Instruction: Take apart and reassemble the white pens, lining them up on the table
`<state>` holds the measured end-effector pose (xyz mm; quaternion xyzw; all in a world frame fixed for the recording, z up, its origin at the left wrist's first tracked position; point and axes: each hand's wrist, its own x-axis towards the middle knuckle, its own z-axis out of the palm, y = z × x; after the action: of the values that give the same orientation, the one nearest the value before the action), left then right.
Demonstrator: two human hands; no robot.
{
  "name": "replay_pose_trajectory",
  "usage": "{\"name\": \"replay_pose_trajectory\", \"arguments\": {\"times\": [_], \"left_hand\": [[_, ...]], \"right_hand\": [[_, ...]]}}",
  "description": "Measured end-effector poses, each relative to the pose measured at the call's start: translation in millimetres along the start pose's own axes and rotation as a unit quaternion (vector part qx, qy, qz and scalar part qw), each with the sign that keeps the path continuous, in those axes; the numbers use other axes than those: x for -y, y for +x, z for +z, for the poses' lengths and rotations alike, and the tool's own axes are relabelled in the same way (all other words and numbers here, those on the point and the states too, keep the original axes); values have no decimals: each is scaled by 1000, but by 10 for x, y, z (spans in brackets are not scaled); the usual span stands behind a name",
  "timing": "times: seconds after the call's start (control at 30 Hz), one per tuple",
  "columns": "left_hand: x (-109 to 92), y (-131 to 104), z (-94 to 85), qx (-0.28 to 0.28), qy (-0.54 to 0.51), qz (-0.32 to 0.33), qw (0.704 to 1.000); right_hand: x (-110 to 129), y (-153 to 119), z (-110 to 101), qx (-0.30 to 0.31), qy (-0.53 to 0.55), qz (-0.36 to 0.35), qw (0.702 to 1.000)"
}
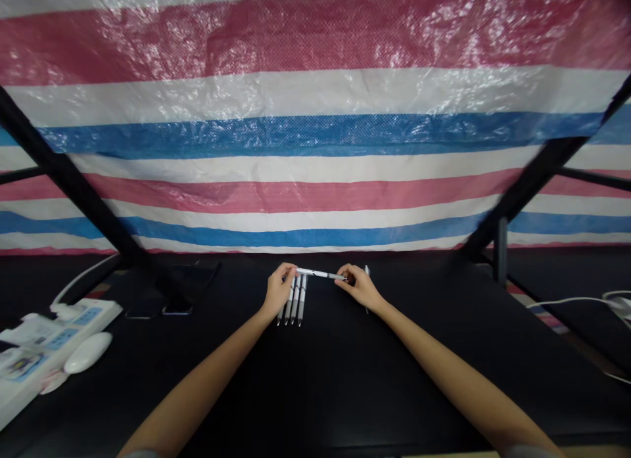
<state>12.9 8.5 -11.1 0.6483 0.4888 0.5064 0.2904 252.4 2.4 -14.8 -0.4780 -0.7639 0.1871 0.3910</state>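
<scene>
A white pen (320,273) with a grey grip lies level between my two hands, just above the black table. My left hand (280,290) pinches its left end. At the tip end, the fingers of my right hand (359,287) are closed round it. Several like pens (298,301) lie side by side in a row below and beside my left hand, tips toward me; my left hand partly covers them. Another pen (367,271) lies behind my right hand, mostly hidden by it.
On the left is a white power strip (69,333) with plugs and a white computer mouse (89,353). Dark flat devices (144,308) lie beside the left black post (93,195). A second post (522,188) stands right. A striped sheet (315,182) hangs behind the black table (325,392).
</scene>
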Motion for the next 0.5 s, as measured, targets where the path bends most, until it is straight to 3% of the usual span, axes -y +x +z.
{"name": "replay_pose_trajectory", "arguments": {"times": [0.17,0.5], "left_hand": [[-5,-2,-1,3,-7,-6,1000],[0,-1,-2,-1,-13,-7,1000]], "right_hand": [[51,8,-28,36,-11,8,999],[30,3,-20,36,15,8,999]]}}
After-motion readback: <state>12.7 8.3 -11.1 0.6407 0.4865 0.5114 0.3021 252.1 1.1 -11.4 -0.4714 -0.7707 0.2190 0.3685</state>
